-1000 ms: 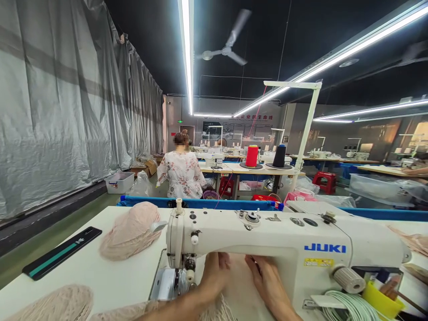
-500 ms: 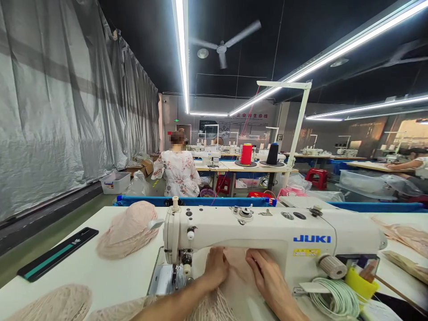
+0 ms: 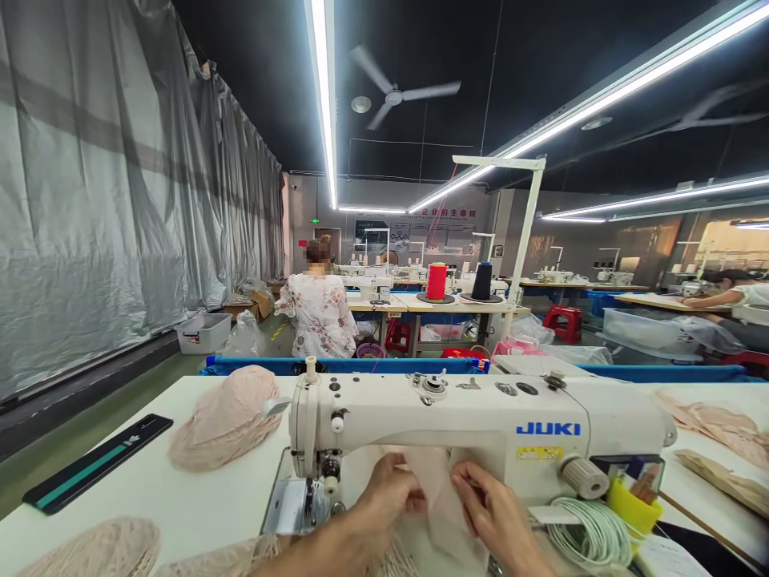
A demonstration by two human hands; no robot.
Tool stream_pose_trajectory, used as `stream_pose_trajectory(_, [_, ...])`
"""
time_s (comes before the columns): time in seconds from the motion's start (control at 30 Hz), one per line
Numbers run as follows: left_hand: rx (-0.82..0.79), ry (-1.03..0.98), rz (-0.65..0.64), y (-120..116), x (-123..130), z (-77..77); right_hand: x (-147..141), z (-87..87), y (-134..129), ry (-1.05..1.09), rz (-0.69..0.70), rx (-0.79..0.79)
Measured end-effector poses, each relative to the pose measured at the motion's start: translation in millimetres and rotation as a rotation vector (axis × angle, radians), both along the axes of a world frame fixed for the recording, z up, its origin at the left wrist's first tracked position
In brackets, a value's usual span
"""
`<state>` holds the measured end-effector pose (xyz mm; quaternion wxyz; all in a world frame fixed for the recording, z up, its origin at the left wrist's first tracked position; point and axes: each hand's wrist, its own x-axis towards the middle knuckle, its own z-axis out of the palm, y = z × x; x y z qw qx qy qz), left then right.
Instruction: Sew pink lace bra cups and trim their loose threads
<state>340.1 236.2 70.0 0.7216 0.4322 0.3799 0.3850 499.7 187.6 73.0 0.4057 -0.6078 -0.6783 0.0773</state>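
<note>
A thin pale pink fabric piece [image 3: 433, 489] is held up in front of the white sewing machine [image 3: 420, 413], under its arm. My left hand [image 3: 388, 493] is closed on the fabric's left side, with fingers curled. At the opposite edge, my right hand [image 3: 489, 509] pinches the cloth between thumb and fingers. Beige fringe-like lace [image 3: 393, 557] hangs below my left wrist. The needle area at the machine's left end is partly hidden by my left forearm.
Pink bundled fabric [image 3: 231, 417] and a black-green ruler-like strip [image 3: 99, 463] lie on the left tabletop. Lace pieces [image 3: 102, 549] sit at the front left. On the right are a coil of pale green cord [image 3: 592, 533] and a yellow holder [image 3: 634, 513]. A person [image 3: 318, 312] sits ahead.
Both hands have come down and nearer to me from behind the machine's arm, raising the pink fabric between them. The view has shifted slightly.
</note>
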Motion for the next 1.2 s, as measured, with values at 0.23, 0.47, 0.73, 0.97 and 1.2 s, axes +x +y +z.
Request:
stream_pose_trajectory(0.23, [-0.06, -0.165, 0.021, -30, -3, 9.9, -11, -5.8, 1, -0.018, -0.013, 0.056])
stream_pose_trajectory(0.47, [-0.027, -0.037, 0.025, -33, -2, -11.3, -7, -13.1, 4, -0.038, -0.008, 0.107])
stream_pose_trajectory(0.73, [0.111, 0.028, -0.028, -24, -8, -6.8, -7, -12.2, -5, -0.042, 0.057, 0.133])
stream_pose_trajectory(0.97, [0.131, -0.007, -0.098, -27, -10, -3.5, -14, -13.7, -19, -0.093, 0.217, 0.144])
stream_pose_trajectory(1.2, [0.095, -0.053, -0.215, -29, -18, 4.7, -12, -17.2, -13, -0.113, 0.238, 0.145])
